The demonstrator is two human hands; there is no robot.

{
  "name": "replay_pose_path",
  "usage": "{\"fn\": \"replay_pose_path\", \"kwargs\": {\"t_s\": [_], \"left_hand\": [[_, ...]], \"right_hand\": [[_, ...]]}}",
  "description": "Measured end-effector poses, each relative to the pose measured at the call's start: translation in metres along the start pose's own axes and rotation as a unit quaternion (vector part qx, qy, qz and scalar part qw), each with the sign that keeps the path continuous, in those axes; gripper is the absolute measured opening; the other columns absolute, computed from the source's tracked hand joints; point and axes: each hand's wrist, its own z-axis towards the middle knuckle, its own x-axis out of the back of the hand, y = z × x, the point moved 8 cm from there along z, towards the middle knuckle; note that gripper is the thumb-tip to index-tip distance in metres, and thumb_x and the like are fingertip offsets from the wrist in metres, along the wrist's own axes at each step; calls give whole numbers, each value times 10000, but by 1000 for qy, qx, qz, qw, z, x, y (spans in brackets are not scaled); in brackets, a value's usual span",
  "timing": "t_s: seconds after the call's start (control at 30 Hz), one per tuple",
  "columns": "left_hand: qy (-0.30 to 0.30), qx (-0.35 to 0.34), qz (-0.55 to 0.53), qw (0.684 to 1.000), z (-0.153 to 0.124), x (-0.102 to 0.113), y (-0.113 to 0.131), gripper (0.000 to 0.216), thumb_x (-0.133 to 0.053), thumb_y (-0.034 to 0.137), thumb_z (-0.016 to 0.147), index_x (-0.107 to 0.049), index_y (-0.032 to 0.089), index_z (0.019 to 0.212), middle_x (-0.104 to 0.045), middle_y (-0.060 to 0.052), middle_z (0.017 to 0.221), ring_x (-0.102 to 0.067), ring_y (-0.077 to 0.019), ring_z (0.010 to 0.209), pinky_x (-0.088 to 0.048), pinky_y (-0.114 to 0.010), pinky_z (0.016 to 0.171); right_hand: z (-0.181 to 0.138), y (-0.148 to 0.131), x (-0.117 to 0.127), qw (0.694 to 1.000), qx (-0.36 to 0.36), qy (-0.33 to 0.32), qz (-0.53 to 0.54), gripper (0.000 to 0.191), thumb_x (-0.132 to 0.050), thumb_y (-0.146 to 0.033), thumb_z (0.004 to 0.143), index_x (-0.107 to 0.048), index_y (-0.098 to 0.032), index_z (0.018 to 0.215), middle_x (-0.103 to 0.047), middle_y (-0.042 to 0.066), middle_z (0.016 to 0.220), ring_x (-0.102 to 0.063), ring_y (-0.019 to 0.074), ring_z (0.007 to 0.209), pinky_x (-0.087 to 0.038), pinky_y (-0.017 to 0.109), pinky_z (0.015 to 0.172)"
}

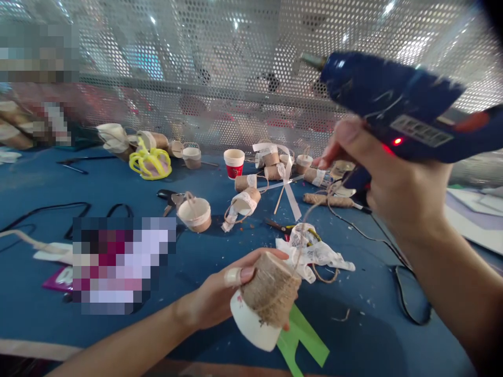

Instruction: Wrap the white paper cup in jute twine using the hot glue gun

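My left hand [220, 296] is wrapped around a small paper cup [263, 303] that is partly covered in wound jute twine, held tilted low over the blue table [58, 314]. A strand of twine runs up from the cup toward my right hand [393, 183]. That hand grips a blue hot glue gun [396, 110] raised high at the right, its nozzle pointing left and its red light on.
Several twine-wrapped cups [195, 213], a red and white cup [233, 163], lace ribbon [288, 178], a yellow wire shape [151, 162], scissors [281, 226], crumpled lace [310, 251] and a green paper strip [301, 335] lie on the table. Black cords trail at left and right. A perforated metal screen [236, 78] stands behind.
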Motion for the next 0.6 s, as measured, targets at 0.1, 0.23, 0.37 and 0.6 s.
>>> {"fn": "replay_pose_path", "kwargs": {"t_s": [0.1,0.23,0.37,0.6], "left_hand": [[19,-17,6,1000,0,5,4,539,-652,435,888,-608,183,1362,-757,-163,1163,-766,-332,935,-579,-424,804],[50,-61,-2,997,0,11,13,474,-657,413,904,-622,235,1342,-763,-147,1203,-774,-343,960,-564,-442,855],[91,-85,-28,992,0,18,21,382,-664,387,913,-666,256,1271,-762,-111,1237,-767,-352,1012,-578,-422,836],[214,-81,13,973,-4,37,23,341,-643,375,939,-675,269,1262,-766,-56,1222,-761,-316,1013,-592,-411,838]], "right_hand": [[-26,34,-7,987,-126,-87,37,161,-763,-405,889,-745,-257,830,-754,6,791,-747,209,714,-640,375,677],[-68,81,3,966,-229,-116,0,238,-785,-463,852,-726,-252,944,-772,28,996,-745,190,595,-643,380,615],[-105,102,22,957,-277,-82,-20,253,-790,-458,847,-689,-265,976,-763,18,920,-742,202,658,-620,356,657],[-153,96,7,952,-242,-187,-13,213,-684,-331,915,-572,-231,764,-599,-27,666,-579,143,551,-447,292,533]]}}
